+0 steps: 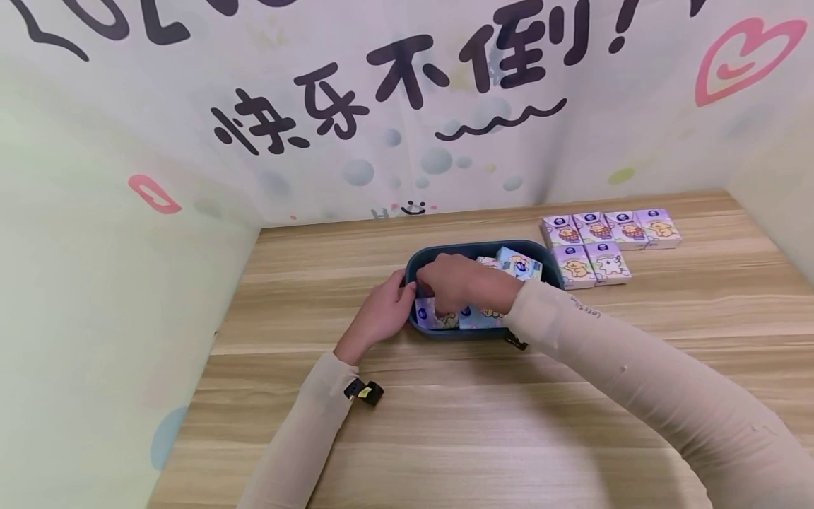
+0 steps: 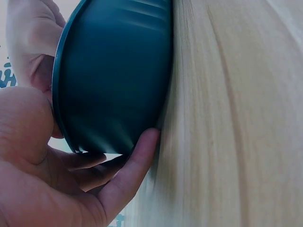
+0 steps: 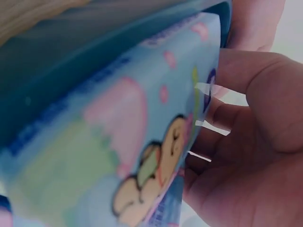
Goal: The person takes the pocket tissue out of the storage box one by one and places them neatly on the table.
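Note:
A dark teal oblong bin [image 1: 480,249] stands on the wooden table with small tissue packs inside. My left hand [image 1: 386,305] grips its left end; in the left wrist view the thumb [image 2: 26,116] is at the rim and the fingers spread along the outer wall. Inside the bin, my right hand [image 1: 453,279] reaches down at the left end, its fingers on a purple tissue pack [image 1: 427,312]. Beside that pack is a blue pack [image 1: 480,317], close up in the right wrist view, where it hides the fingertips. Another blue pack [image 1: 520,263] leans at the back right.
Several purple tissue packs [image 1: 596,227] lie in two rows on the table [image 1: 305,290], right of the bin. Behind the table hangs a printed white cloth [image 1: 331,177], with pale walls at both sides. A black strap [image 1: 364,391] is on my left wrist.

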A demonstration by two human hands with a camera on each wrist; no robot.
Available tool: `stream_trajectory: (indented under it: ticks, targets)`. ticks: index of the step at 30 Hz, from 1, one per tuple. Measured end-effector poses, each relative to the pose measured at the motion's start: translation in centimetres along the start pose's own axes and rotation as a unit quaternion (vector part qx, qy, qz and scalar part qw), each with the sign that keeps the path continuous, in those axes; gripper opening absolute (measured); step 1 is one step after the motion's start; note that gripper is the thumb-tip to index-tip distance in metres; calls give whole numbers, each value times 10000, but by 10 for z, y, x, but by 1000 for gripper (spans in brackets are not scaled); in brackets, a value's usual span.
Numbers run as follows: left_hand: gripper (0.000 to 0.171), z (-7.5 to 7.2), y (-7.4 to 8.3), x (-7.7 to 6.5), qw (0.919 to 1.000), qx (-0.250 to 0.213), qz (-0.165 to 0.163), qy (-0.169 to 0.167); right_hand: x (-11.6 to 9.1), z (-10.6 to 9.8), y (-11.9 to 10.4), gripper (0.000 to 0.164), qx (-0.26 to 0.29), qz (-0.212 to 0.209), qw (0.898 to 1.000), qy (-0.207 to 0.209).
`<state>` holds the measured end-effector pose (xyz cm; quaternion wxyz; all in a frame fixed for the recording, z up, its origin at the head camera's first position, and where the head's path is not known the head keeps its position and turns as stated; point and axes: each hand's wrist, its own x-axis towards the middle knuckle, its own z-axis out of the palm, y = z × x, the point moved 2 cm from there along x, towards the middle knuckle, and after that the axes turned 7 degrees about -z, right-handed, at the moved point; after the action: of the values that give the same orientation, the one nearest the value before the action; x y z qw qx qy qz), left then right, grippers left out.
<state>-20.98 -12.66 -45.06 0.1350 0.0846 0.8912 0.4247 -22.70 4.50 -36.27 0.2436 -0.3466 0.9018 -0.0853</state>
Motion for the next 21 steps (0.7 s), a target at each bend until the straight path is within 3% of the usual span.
stream_trajectory:
  ticks: [5, 10, 15, 18, 20, 21]
  targets:
    - [60, -1, 1, 0, 10000, 95, 7, 26, -2, -4, 4, 21, 98, -71, 9991, 401]
    - [60, -2, 8, -3, 9999, 114, 2, 41, -5, -8, 7, 28, 342, 132, 9955, 879]
    - [64, 3, -11, 7, 9997, 140, 202, 86, -8, -13, 10, 34, 602, 246, 9916, 1118]
    - [60, 0, 2, 2, 9999, 122, -43, 38, -11, -17, 11, 40, 681, 253, 9899, 1214]
    - [62, 3, -9, 8, 9999, 125, 60, 72, -12, -19, 12, 44, 738, 256, 9891, 1248]
    - [60, 2, -1, 4, 9999, 143, -46, 63, -13, -20, 13, 46, 740, 274, 9889, 1256]
